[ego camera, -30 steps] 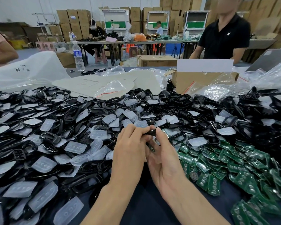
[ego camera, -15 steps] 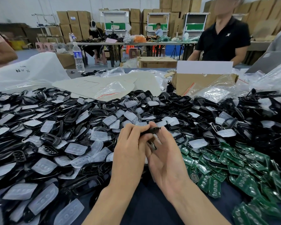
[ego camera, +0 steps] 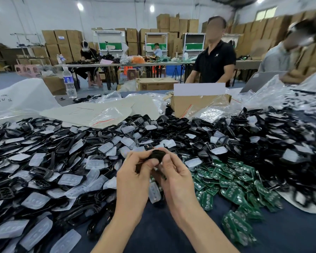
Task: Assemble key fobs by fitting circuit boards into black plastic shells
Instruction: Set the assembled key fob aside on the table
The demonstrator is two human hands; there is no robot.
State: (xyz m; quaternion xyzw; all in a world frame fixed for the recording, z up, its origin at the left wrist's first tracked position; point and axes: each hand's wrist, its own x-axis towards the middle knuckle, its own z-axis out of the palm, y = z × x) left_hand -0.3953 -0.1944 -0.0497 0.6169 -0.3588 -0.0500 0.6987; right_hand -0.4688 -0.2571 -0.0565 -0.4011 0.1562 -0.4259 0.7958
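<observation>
Your fingers are clamped on one black shell, left hand and right hand pinching it together above the heap, green boards just to the right. You look to be seating a board; next, press it home evenly. Your grip hides whether one is inside.

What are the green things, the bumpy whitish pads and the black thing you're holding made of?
Green boards: likely stiff circuit board, glossy, with round silvery dots. Whitish pads: probably soft rubber, milky and half see-through, raised bumps. Black shell: seems shiny hard plastic, though blurred.
</observation>
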